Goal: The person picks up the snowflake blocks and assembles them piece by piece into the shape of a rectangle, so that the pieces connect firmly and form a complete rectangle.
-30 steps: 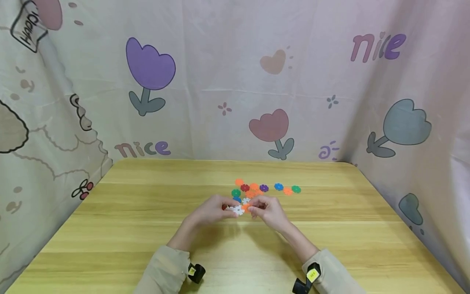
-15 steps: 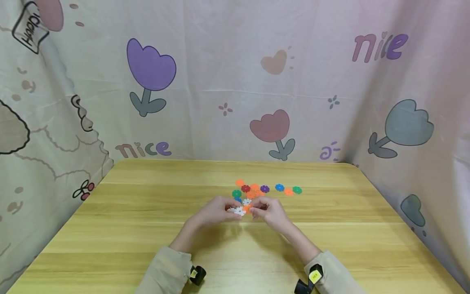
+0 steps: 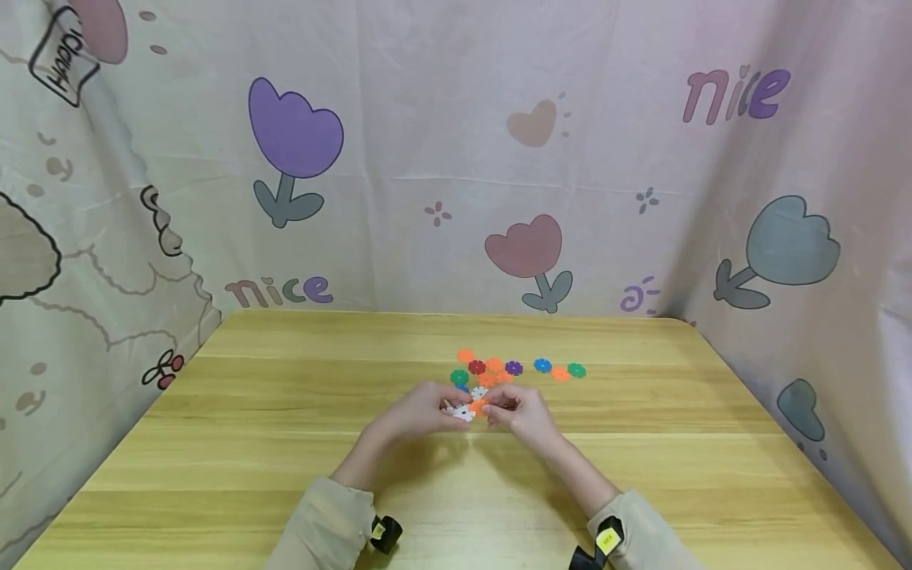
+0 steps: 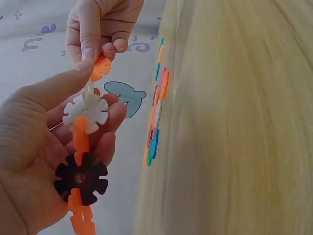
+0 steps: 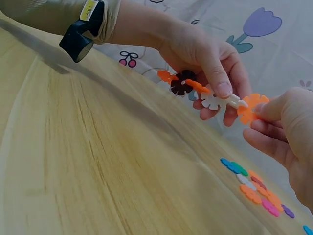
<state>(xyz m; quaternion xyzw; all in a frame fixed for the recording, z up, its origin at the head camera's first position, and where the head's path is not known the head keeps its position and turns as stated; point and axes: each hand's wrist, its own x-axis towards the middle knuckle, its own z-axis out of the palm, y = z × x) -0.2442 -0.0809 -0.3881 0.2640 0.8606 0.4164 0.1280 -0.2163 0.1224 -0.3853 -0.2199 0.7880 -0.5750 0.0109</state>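
Observation:
A chain of slotted snowflake discs hangs between both hands over the table. My left hand (image 3: 420, 410) pinches a white edge-on disc (image 5: 234, 101) of this chain between thumb and fingers. Behind it follow a flat white disc (image 4: 87, 112), an orange disc (image 4: 80, 142), a dark disc (image 4: 80, 178) and another orange disc (image 4: 82, 215) along the palm. My right hand (image 3: 526, 416) pinches an orange disc (image 5: 252, 108) at the chain's far end. That disc meets the edge-on white one; how deep their slots sit I cannot tell.
Loose discs lie on the wooden table (image 3: 285, 459) beyond the hands, among them a green disc (image 3: 459, 378), a red disc (image 3: 476, 367), a purple disc (image 3: 514, 368) and a white disc (image 3: 479, 392). A blue disc (image 3: 542, 365) lies further right. A printed curtain (image 3: 399, 119) stands behind.
Both hands stay in nearly the same place and keep their pinch. The orange disc at the right fingertips looks slightly more tilted. The loose discs have not moved.

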